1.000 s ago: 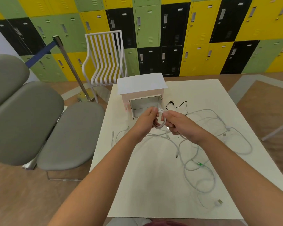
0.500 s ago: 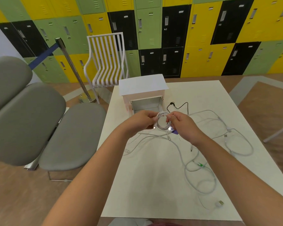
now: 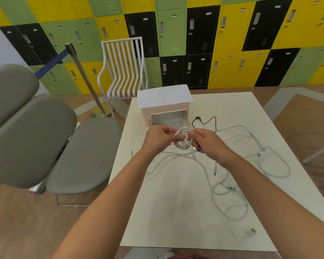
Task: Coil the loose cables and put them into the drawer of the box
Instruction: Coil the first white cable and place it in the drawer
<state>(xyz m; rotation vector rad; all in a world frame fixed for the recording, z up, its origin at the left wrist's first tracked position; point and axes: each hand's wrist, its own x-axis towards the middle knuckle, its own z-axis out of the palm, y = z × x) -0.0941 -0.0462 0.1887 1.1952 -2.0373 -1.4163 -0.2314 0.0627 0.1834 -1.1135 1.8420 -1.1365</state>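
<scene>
1. At the far left stand grey padded seats (image 3: 45, 139), and behind them a metal post (image 3: 82, 79) with a blue belt rises from the floor.
2. A white slatted chair (image 3: 123, 70) stands beyond the far left corner of the bench (image 3: 172, 212), before a wall of green, yellow and black lockers (image 3: 200, 43).
3. A white box (image 3: 164, 101) sits at the far edge of the bench, left of centre, with its drawer (image 3: 169, 119) pulled out toward the person; I cannot tell if anything lies inside.
4. The left hand (image 3: 157, 139) is raised just in front of the drawer, its fingers (image 3: 171, 131) curled and pinching the left side of a small coil of white cable (image 3: 183, 139).
5. The coiled cable is held above the bench between both hands, with a plug end showing at its lower edge.
6. The right hand (image 3: 209, 144) grips the coil's right side, its fingers (image 3: 195, 134) bent round the loops.
7. A short black cable (image 3: 206, 121) lies on the bench just right of the drawer.
8. Loose white cables (image 3: 238, 187) sprawl uncoiled across the middle and right of the bench, reaching under the hands; one has a green-marked connector (image 3: 231, 188), another ends in a USB plug (image 3: 252, 231) near the front edge.
</scene>
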